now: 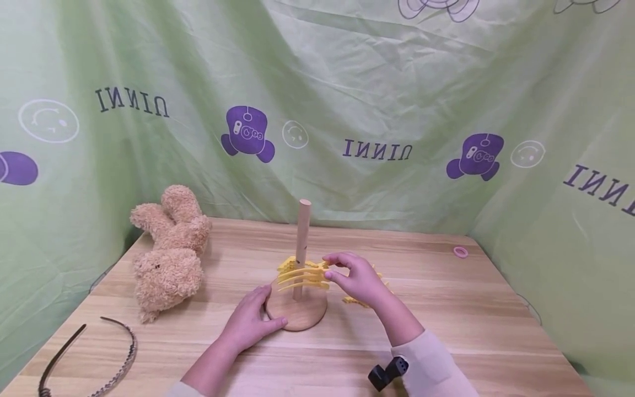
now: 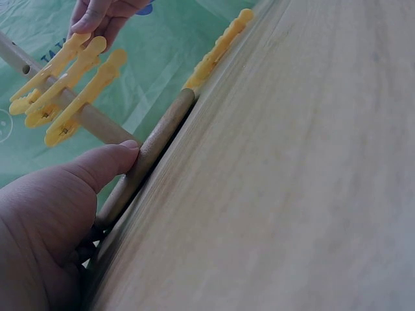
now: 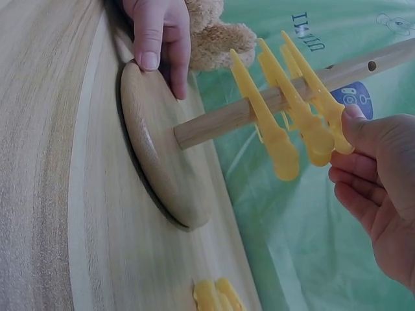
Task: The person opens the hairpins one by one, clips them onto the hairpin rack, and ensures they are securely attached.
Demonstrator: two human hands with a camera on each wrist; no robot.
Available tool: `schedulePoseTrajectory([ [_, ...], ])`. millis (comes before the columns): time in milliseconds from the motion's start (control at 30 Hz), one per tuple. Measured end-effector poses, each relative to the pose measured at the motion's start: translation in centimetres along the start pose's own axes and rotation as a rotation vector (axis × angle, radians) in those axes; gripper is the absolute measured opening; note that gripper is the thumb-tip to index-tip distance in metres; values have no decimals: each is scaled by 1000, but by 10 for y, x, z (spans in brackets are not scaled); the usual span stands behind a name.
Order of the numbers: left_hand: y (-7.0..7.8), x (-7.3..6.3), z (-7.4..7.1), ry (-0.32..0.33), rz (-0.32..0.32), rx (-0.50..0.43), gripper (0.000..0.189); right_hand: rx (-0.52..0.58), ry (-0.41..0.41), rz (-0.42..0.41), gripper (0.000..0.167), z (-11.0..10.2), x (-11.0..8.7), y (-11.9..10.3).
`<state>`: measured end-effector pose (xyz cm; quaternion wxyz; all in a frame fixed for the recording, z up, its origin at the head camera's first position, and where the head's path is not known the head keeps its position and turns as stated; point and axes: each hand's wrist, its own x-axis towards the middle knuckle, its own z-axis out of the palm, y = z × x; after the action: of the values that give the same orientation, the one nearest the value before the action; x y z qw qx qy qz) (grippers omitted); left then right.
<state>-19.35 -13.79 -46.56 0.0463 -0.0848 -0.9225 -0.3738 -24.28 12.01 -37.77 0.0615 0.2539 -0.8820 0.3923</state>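
A wooden stand has an upright pole (image 1: 301,237) on a round base (image 1: 300,317). My left hand (image 1: 250,320) grips the base rim at its left and front. Around the pole, above the base, sits a yellow claw clip (image 1: 303,274) with long curved prongs; the right wrist view shows the prongs (image 3: 262,120) passing beside the pole. My right hand (image 1: 354,278) pinches the clip's right end between thumb and fingers. Another yellow clip (image 1: 356,301) lies on the table right of the base, partly hidden behind my right hand and forearm.
On the left lies a fluffy brown teddy bear (image 1: 171,264). A dark headband (image 1: 130,353) is at the front left. A pink ring (image 1: 460,252) lies at the back right. Green printed cloth (image 1: 337,110) surrounds the wooden table (image 1: 476,331). A black device (image 1: 388,373) is by my right sleeve.
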Motion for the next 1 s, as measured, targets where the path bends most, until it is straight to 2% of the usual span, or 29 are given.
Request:
schedulePoseTrajectory([
  [267, 0, 0, 2, -4, 0, -2, 94, 9, -32, 30, 46, -6, -6, 2],
  [400, 1, 0, 2, -5, -2, -5, 94, 14, -8, 47, 53, -15, -14, 8],
  [567, 1, 0, 1, -11, -5, -4, 94, -21, 62, 37, 53, -27, -29, 25],
  [733, 1, -1, 0, -10, -8, -8, 94, -44, 108, 67, 52, -33, -48, 47],
  [867, 0, 0, 0, -6, -6, -10, 93, -41, 131, 117, 51, -36, -63, 65],
  [1000, 0, 0, 0, -6, -12, -16, 93, -29, 130, 201, 53, -37, -76, 77],
])
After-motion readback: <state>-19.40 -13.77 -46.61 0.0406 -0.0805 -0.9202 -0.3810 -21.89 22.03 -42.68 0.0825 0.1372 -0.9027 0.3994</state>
